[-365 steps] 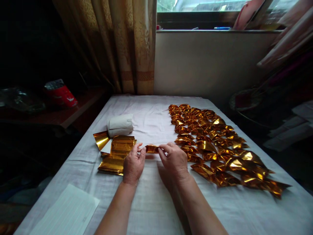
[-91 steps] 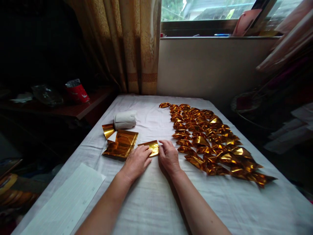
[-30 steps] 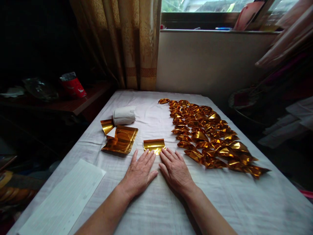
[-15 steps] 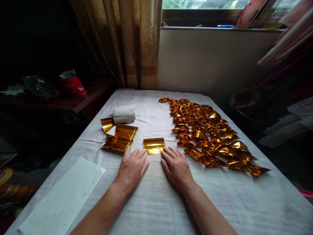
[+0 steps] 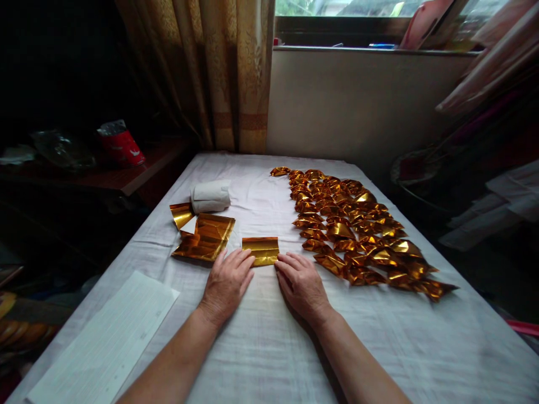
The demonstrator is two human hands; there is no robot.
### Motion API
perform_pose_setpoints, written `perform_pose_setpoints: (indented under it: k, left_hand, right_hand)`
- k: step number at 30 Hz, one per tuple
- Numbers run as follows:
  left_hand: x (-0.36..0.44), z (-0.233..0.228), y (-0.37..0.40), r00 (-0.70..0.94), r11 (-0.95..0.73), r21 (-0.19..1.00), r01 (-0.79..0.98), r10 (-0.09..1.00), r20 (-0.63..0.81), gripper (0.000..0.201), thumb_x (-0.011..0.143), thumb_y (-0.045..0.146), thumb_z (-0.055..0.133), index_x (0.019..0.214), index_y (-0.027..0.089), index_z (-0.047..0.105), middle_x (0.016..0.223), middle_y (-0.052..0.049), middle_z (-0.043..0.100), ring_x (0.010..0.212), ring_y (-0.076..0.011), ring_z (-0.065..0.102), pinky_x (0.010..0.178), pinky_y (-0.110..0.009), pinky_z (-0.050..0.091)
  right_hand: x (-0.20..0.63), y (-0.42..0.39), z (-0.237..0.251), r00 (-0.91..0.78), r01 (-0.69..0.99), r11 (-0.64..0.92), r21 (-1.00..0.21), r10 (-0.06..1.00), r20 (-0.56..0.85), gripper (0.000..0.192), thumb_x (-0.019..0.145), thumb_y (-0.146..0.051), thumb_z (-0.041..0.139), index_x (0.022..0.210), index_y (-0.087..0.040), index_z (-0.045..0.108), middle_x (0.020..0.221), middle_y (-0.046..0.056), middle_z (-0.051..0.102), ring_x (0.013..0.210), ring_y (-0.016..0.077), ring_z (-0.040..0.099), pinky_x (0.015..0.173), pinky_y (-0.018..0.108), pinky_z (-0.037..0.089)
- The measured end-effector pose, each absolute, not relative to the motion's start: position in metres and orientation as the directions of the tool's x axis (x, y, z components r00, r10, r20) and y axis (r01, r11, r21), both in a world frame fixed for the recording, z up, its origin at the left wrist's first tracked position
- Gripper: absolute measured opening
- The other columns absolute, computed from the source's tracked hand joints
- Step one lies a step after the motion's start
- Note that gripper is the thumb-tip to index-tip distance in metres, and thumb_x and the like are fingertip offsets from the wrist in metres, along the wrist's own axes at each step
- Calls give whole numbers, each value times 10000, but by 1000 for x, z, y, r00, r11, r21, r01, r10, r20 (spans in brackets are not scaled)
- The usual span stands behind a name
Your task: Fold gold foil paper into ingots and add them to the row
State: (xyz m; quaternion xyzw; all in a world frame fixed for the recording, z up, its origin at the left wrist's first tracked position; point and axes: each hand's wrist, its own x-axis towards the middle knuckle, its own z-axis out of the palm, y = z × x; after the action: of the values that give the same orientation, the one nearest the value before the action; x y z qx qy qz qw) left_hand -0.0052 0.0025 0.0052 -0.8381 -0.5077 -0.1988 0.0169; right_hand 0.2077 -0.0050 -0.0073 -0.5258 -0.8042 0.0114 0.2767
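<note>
Gold foil piece [image 5: 261, 251] lies on the bench [image 5: 269, 348], long side nine to three: one-ish o'clock from the left grip [image 5: 225, 284], eleven-ish from the right grip [image 5: 304, 287]. Left looks nearer from here, fingertips [image 5: 249, 261] over a corner. Both palm-down, fingers loosely stretched, not clutching anything afaict.

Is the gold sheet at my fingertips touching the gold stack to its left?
Apart: the head view shows white cloth between the gold sheet and the gold stack.

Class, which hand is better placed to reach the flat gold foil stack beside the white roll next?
Probably the left hand: it lies close to that gold stack; the right hand is farther away.
</note>
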Motion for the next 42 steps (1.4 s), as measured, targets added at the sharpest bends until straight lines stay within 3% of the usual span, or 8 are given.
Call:
perform_pose_setpoints:
  k: [6, 13, 23, 30, 37, 42]
  left_hand:
    - [-8, -3, 10, 403, -487, 232, 842, 854, 329, 298, 946, 314, 531, 1214, 273, 655, 1301, -32, 653, 1251, -253, 543, 1106, -501, 360]
    - [-7, -3, 10, 395, -490, 273, 828, 855, 336, 285, 937, 289, 554, 1201, 247, 652, 1239, -31, 688, 1188, -240, 574, 1095, -482, 363]
    - [-6, -2, 10, 406, -539, 307, 784, 820, 404, 224, 906, 238, 596, 1120, 223, 660, 1081, -37, 719, 1056, -226, 611, 1062, -477, 401]
    - [-6, -10, 12, 400, -550, 282, 786, 800, 447, 259, 922, 251, 568, 1162, 210, 656, 1199, -72, 679, 1146, -236, 584, 1048, -456, 449]
    - [-7, -15, 14, 417, -561, 266, 784, 793, 445, 255, 936, 270, 554, 1165, 218, 654, 1185, -59, 701, 1131, -230, 608, 1040, -469, 452]
    - [-5, -10, 14, 412, -559, 266, 785, 792, 450, 227, 936, 260, 558, 1133, 231, 667, 1147, -48, 712, 1082, -220, 624, 1014, -458, 458]
  right_hand:
    - [203, -5, -4, -306, 829, 456, -324, 854, 420, 292, 954, -219, 478, 1164, -224, 681, 1188, 63, 701, 1122, 234, 589, 1014, 411, 424]
    - [201, -3, -1, -309, 819, 466, -336, 851, 425, 298, 943, -210, 472, 1162, -200, 674, 1155, 82, 697, 1078, 236, 587, 968, 395, 455]
    - [205, 1, -10, -313, 804, 474, -360, 851, 421, 303, 889, -193, 561, 1178, -184, 654, 1236, 88, 668, 1169, 269, 550, 1022, 430, 428]
    - [203, 14, 8, -342, 853, 413, -317, 904, 256, 178, 874, -239, 639, 1043, -247, 693, 1057, 52, 701, 941, 232, 609, 825, 358, 462]
    - [206, 15, -4, -380, 815, 508, -279, 832, 405, 184, 952, -305, 546, 1031, -241, 700, 1015, 66, 686, 929, 207, 593, 849, 337, 435]
    - [206, 14, -6, -367, 809, 513, -286, 822, 436, 190, 954, -308, 541, 1030, -237, 700, 1023, 71, 687, 936, 215, 594, 844, 344, 438]
